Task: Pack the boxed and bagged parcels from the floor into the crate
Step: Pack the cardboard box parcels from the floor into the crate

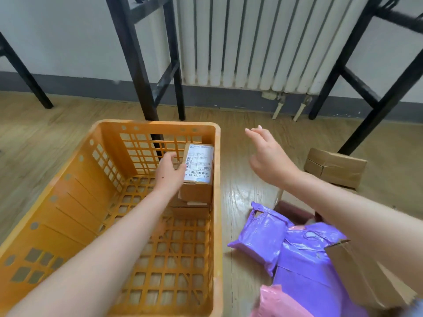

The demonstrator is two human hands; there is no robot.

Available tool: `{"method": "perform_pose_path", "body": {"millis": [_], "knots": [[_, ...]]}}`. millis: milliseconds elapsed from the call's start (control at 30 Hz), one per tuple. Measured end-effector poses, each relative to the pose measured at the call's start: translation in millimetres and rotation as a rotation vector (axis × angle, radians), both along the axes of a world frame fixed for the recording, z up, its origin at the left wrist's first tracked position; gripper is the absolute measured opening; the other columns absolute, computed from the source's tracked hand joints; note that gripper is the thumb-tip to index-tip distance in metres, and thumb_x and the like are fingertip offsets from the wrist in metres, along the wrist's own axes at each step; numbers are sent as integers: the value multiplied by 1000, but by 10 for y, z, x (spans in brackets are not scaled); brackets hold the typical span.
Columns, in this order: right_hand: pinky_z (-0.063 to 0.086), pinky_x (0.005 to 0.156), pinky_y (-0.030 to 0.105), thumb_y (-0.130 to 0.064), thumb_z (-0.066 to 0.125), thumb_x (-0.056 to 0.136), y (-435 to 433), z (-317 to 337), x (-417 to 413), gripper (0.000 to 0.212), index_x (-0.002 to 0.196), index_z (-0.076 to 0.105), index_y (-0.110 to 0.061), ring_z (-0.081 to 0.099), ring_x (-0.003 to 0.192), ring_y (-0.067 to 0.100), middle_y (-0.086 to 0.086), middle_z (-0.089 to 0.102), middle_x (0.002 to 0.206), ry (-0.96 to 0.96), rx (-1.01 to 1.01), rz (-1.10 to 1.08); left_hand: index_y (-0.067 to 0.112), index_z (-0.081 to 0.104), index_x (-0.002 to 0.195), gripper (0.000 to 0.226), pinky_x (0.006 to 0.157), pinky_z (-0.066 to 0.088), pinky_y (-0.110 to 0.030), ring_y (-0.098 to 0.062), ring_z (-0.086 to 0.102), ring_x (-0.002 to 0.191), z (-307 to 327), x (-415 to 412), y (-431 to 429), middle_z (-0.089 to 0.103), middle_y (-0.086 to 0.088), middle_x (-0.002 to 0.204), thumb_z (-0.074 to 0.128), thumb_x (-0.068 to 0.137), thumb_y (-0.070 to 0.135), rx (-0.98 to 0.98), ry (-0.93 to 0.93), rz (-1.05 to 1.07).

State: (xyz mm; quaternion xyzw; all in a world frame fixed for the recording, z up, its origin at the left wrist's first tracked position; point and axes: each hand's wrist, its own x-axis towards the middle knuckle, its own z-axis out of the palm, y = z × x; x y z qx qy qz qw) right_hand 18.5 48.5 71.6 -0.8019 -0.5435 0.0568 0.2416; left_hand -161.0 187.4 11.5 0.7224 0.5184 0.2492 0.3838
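Fingers: left hand (170,172) is gripping the labelled box (196,173) inside the crate (217,202); right hand (267,156) is hovering spread, holding nothing.
Near floor: purple bags (286,245), a pink bag (279,303) are waiting.
Placing: squaring the box flat into the far right corner, I'd judge.
Far: taped brown box (335,168) is lying apart.

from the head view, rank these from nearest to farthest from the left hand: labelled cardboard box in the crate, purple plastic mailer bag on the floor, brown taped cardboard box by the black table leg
1. Labelled cardboard box, in the orange plastic crate, touching the left hand.
2. Purple plastic mailer bag, on the floor right of the crate.
3. Brown taped cardboard box, far right by the black table leg.
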Motion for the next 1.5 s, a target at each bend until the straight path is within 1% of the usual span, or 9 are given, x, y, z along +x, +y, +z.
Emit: {"method": "perform_pose_path", "body": {"millis": [233, 433, 600, 733, 833, 933, 1067, 1300, 1500], "knots": [[38, 103, 35, -11, 54, 89, -772, 23, 903, 56, 143, 38, -13, 42, 131, 28, 13, 41, 143, 57, -222, -310, 16, 44, 134, 45, 96, 34, -23, -5, 40, 118, 603, 597, -691, 45, 0, 137, 58, 91, 19, 281, -188, -213], [40, 99, 33, -31, 69, 81, -1445, -212, 1286, 65, 138, 43, -11, 48, 124, 29, 13, 49, 138, 163, -554, -392, 8, 44, 135, 55, 95, 23, -10, -17, 42, 128, 447, 1354, -1522, 46, -7, 137, 62, 83, 13, 231, -124, -558], [34, 104, 30, -42, 69, 81, -2017, -475, 1539, 74, 142, 38, -14, 40, 133, 25, 10, 41, 145, 214, -690, -438, 15, 37, 138, 80, 101, 38, -28, -17, 46, 123, -99, 1733, -2455, 42, -3, 138, 77, 71, 32, 17, 49, -889], [37, 98, 30, -38, 61, 88, -2309, -588, 1683, 62, 141, 41, -12, 45, 128, 26, 12, 47, 141, 204, -657, -477, 16, 16, 147, 121, 113, 26, -41, -29, 18, 136, -400, 1928, -3159, 26, -11, 141, 79, 55, 63, 39, 267, -1085], [38, 96, 31, -35, 56, 91, -2421, -661, 1740, 57, 141, 40, -12, 46, 126, 26, 13, 48, 137, 207, -643, -483, 17, 7, 146, 129, 113, 19, -50, -41, 16, 132, -456, 2039, -3444, 19, -19, 140, 77, 50, 68, 210, 491, -1080], [39, 93, 30, -32, 55, 91, -2430, -657, 1777, 54, 140, 41, -12, 47, 124, 26, 13, 50, 135, 200, -610, -494, 15, 17, 137, 113, 99, 32, -45, -38, 29, 115, -451, 2089, -3531, 25, -17, 125, 80, 51, 55, 309, 553, -1021], [38, 102, 35, -32, 53, 91, -2361, -556, 1773, 54, 141, 40, -15, 45, 127, 26, 12, 45, 139, 193, -558, -489, 14, 25, 129, 105, 92, 37, -42, -33, 32, 107, -423, 2069, -3445, 30, -15, 118, 78, 48, 54, 342, 486, -1006], [39, 98, 33, -29, 52, 92, -2094, -177, 1697, 50, 138, 43, -15, 46, 126, 25, 9, 49, 137, 153, -440, -462, 16, 24, 136, 113, 92, 34, -32, -30, 30, 115, -59, 1956, -2925, 32, -7, 114, 79, 47, 57, 136, 267, -885], [37, 90, 27, -31, 55, 91, -1812, 133, 1475, 47, 135, 47, -16, 48, 123, 24, 8, 51, 135, 149, -296, -344, 18, 30, 130, 106, 89, 36, -29, -26, 34, 110, 485, 1619, -2282, 32, -4, 111, 82, 46, 57, 298, 264, -812]]}}
